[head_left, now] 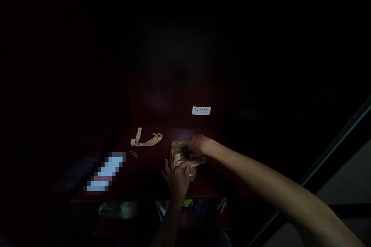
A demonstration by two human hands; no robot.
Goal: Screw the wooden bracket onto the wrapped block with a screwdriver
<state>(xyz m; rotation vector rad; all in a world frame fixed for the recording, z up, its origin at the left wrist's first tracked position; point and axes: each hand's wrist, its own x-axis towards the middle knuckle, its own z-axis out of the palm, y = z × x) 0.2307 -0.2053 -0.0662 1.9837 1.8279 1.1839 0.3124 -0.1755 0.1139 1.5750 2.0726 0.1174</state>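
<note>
A brown package (181,148) with a shiny, clear film-like surface lies on the dark red table. Across its top rests a pale hook-shaped strip (198,161), curled at its left end. My left hand (177,179) presses this strip against the package, thumb and fingertips on its middle, other fingers spread. Closed like a fist, my right hand (197,144) is at the package's far right side, just beyond the strip. Whatever its fingers hold is hidden. More pale hook-shaped strips (145,143) lie to the left, and several thin nails or screws (135,154) are scattered nearer me.
A bright, blurred-out screen-like rectangle (106,171) is at the table's left. A white socket panel (201,110) is on the wall behind. Under the tabletop (139,185) a shelf holds a clear plastic bag (118,210). Surroundings are very dark.
</note>
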